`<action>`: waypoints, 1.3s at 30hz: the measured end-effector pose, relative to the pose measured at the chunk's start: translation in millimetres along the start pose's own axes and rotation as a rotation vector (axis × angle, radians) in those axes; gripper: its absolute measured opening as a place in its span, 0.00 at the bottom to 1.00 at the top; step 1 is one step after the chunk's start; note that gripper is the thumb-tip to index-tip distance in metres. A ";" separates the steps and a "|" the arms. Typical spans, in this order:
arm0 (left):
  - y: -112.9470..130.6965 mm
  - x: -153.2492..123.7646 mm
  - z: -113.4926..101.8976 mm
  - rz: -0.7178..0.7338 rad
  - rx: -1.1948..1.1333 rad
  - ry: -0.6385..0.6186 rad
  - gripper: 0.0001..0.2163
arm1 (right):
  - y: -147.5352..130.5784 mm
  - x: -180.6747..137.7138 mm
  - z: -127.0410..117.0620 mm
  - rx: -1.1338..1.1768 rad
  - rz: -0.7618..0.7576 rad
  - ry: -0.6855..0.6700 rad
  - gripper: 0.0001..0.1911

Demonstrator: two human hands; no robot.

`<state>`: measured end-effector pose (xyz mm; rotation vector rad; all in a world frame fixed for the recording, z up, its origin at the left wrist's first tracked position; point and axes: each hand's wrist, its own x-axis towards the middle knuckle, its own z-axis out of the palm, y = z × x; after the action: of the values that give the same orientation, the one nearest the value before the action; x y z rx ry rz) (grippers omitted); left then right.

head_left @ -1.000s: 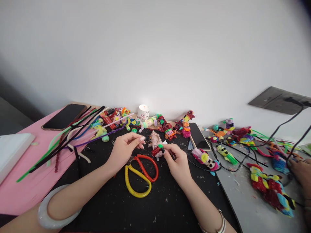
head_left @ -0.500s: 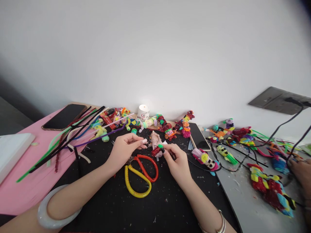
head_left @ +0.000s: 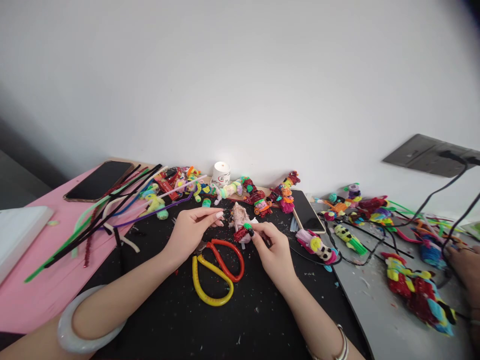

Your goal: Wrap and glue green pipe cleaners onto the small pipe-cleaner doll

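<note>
My right hand (head_left: 273, 248) pinches a small red glittery pipe-cleaner figure (head_left: 242, 232) with a green top, held just above the black mat (head_left: 210, 320). My left hand (head_left: 193, 227) is closed in a pinch, its fingertips on a tiny dark piece I cannot make out, a little left of the figure. A pale pink fuzzy figure (head_left: 240, 213) lies just behind both hands. Scissors with one red and one yellow handle (head_left: 217, 267) lie on the mat right below my hands.
Loose pipe cleaners (head_left: 108, 210) and a phone (head_left: 99, 180) lie on the pink surface at left. Several finished figures (head_left: 258, 195) and a white cup (head_left: 221, 173) line the wall. A second phone (head_left: 307, 212), cables and more figures (head_left: 420, 290) sit right; another person's hand (head_left: 465, 265) shows at the right edge.
My left fingertips shifted slightly toward the figure and back. My right hand and the red figure stay put.
</note>
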<state>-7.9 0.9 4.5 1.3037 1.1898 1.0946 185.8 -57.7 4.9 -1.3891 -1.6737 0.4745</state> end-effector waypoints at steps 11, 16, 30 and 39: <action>8.6 -2.5 0.9 -0.011 0.033 -0.046 0.07 | -0.9 0.2 0.0 0.003 0.010 -0.006 0.09; 8.7 -3.8 -0.4 0.001 0.083 -0.082 0.15 | -0.7 -0.1 0.7 0.002 0.006 -0.006 0.09; 10.5 -3.2 0.7 0.015 0.112 -0.081 0.12 | -2.1 -0.4 -0.5 -0.009 0.012 0.002 0.09; 1.7 0.2 2.9 -0.073 -0.024 -0.106 0.07 | -1.4 -0.4 -0.6 -0.001 0.005 -0.003 0.09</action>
<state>-4.9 0.8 6.0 1.2746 1.1328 0.9726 185.5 -58.6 6.1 -1.3944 -1.6731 0.4785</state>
